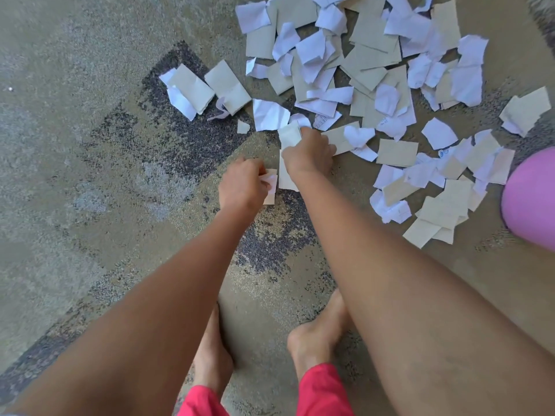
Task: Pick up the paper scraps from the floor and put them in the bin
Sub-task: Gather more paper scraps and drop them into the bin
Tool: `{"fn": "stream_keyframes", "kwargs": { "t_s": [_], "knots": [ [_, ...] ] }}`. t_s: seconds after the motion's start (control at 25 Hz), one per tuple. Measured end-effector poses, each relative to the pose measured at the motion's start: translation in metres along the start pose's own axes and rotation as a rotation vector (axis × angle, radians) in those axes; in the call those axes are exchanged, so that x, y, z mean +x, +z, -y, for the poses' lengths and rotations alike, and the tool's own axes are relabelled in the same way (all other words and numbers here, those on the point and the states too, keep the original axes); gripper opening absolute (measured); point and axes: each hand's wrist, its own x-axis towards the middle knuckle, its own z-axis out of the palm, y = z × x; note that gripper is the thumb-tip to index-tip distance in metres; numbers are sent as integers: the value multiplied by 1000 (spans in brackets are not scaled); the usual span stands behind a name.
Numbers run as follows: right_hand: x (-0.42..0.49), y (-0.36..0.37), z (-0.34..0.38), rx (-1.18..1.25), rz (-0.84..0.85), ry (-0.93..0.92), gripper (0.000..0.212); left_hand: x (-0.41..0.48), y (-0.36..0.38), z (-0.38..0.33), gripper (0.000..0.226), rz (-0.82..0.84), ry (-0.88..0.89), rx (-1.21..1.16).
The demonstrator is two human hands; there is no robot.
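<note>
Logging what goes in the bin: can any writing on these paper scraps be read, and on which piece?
None is legible.
Marked white scrap just beyond the right hand: dark lines, too blurred.
Blue-inked scrap near the pink bin: too small to read.
Tan scraps: no writing shows.

Torn white and beige paper scraps (369,55), some flat and some crumpled, lie in a loose overlapping heap on the carpeted floor (90,145), with a few pinched in the left hand (241,183) and the right hand (309,154).
</note>
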Motion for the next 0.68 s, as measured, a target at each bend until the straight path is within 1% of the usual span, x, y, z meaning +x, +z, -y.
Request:
{"fn": "stream_keyframes", "kwargs": {
  "t_s": [0.16,0.28,0.4,0.48,0.56,0.6,0.68],
  "knots": [
    [-11,-17,-26,168,-22,-6,30,-13,-13,9,15,-32,-70,-149],
    [-24,-43,-50,292,-114,23,30,-26,-22,11,17,-91,-105,-206],
    [-42,-76,-69,411,-205,53,30,-41,-37,-7,17,-158,-90,-227],
    [-55,-98,-78,478,-279,36,29,-53,-48,-29,29,-156,-28,-212],
    [-71,-120,-86,510,-347,-9,33,-65,-60,-55,44,-106,31,-212],
    [-80,-130,-90,514,-374,-27,39,-70,-65,-68,42,-90,51,-223],
    [-96,-153,-99,551,-417,-29,53,-77,-73,-95,21,-62,81,-244]
  ]
}}
